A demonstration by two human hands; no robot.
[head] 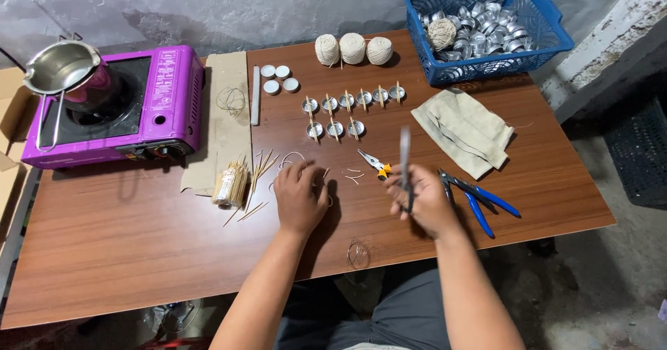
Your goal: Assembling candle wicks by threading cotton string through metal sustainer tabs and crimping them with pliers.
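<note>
— Hands first: what does each one hold?

— Right hand (424, 200) is curled shut around a thin grey tool, maybe scissors (405, 157), blurred, pointing up toward 12 o'clock. Left hand (299, 196) lies palm down on the table (125, 239), fingers bent close over something small; I cannot tell what.

— What sits about them?

— Small pliers (375, 163) with a yellow grip lie between the hands, a little toward 12. Blue-handled pliers (479, 200) lie just beside the right hand at 3 o'clock. Short wick bits (353, 177) lie near the small pliers. A bundle of sticks (231, 183) lies at 9 o'clock from the left hand, with loose ones fanned beside it.

— And farther up?

— Tin cups (347, 110) in two rows, sticks laid across them, at 12 o'clock. Three string balls (353, 48) beyond those. A blue basket (549, 16) of empty cups at 1 o'clock, a folded cloth (464, 131) below it. A purple stove (163, 100) with a steel pot (61, 67) at 10 o'clock.
</note>
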